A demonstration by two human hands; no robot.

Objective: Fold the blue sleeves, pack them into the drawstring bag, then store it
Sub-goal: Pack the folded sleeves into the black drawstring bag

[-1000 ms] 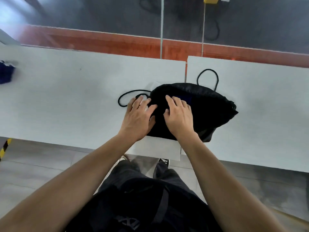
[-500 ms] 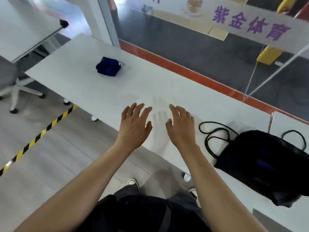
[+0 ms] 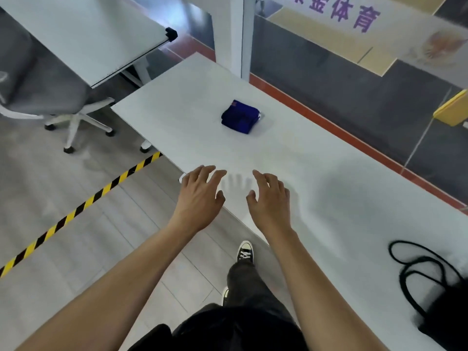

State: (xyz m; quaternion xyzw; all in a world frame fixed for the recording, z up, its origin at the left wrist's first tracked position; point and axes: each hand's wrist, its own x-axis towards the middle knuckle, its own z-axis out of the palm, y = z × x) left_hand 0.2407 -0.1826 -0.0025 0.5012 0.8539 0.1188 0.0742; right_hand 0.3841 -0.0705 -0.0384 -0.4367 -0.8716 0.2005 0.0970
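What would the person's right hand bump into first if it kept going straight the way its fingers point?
Probably bare table; the right hand points up the tabletop, and the folded blue sleeves lie slightly left of that line. Depth is hard to judge.

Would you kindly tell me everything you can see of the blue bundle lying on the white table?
The blue bundle is dark royal-blue cloth, folded into a compact, roughly square stack with layered edges showing along its near side. It looks soft, like knit fabric. It lies flat on the white table, towards the far edge, well ahead of both hands. Nothing touches it but the tabletop. A small lighter patch shows at its far corner; what it is cannot be told.
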